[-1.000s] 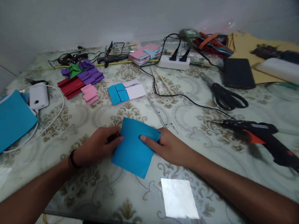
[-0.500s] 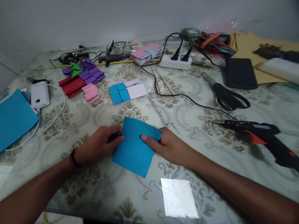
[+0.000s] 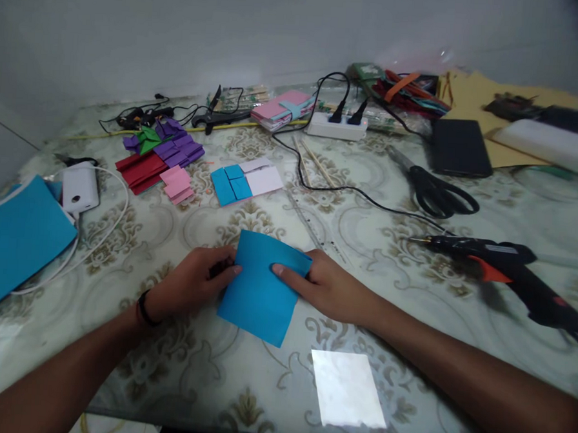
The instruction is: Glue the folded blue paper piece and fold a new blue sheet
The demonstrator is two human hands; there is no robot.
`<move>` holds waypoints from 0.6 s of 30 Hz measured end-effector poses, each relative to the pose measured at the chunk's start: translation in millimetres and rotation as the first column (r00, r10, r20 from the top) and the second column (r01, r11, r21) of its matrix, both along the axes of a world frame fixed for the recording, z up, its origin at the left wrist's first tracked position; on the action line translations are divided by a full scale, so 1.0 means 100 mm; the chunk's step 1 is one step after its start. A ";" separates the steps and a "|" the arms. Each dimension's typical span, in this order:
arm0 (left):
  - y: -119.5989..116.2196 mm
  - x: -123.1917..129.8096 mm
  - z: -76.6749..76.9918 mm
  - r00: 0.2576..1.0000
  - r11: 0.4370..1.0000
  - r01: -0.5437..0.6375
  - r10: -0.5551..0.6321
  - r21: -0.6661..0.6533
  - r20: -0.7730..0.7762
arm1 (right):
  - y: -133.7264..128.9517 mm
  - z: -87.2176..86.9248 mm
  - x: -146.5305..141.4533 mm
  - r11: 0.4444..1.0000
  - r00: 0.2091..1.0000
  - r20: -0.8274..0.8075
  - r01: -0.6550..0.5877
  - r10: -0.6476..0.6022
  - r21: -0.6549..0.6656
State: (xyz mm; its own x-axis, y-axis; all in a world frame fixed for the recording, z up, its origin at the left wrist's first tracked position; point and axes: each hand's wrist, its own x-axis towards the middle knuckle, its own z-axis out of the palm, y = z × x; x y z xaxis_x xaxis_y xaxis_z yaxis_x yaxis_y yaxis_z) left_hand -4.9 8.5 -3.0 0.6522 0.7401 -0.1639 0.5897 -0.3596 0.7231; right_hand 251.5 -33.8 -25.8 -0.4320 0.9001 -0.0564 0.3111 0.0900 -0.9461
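A blue sheet of paper (image 3: 260, 305) is held above the table, slightly curved, between both hands. My left hand (image 3: 203, 276) pinches its left edge, thumb in front and fingers behind. On the other side my right hand (image 3: 324, 283) grips the right edge, its thumb lying flat across the front face. The paper hides most of the fingers behind it. Beyond the sheet lie a card with blue and white folded pieces (image 3: 245, 180) and a clear ruler (image 3: 312, 227).
At left are more blue paper (image 3: 20, 248) and a white device (image 3: 80, 186) with a cable. Folded red paper (image 3: 140, 170) and pink paper (image 3: 177, 185) lie further back. Scissors (image 3: 436, 188), a glue gun (image 3: 500, 260) and a power strip (image 3: 337, 125) occupy the right and back.
The view has shifted slightly, so the table's contents sit a little lower. Both hands keep the same hold on the blue paper.
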 end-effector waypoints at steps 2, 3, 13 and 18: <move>0.00 0.00 0.00 1.000 1.000 -0.004 0.004 -0.001 0.003 | 0.00 0.00 0.00 1.000 1.000 0.002 -0.006 0.006 0.003; -0.01 0.00 0.00 1.000 1.000 -0.004 0.004 -0.002 0.006 | 0.00 0.00 0.00 1.000 1.000 0.002 -0.009 0.009 0.003; 0.01 0.00 0.00 1.000 1.000 0.004 -0.004 -0.011 -0.004 | 0.00 0.00 0.00 1.000 1.000 -0.002 -0.013 0.013 0.003; 0.00 0.01 0.00 1.000 1.000 -0.002 0.002 -0.010 -0.004 | 0.01 0.01 0.00 1.000 1.000 0.013 -0.006 0.006 0.007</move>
State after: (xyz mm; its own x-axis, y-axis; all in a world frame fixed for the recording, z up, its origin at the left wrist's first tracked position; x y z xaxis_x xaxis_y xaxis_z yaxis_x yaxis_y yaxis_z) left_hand -4.3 9.0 -3.4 0.6498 0.7399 -0.1739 0.5932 -0.3507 0.7246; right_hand 251.9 -33.1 -25.1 -0.4366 0.8980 -0.0554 0.3230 0.0989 -0.9412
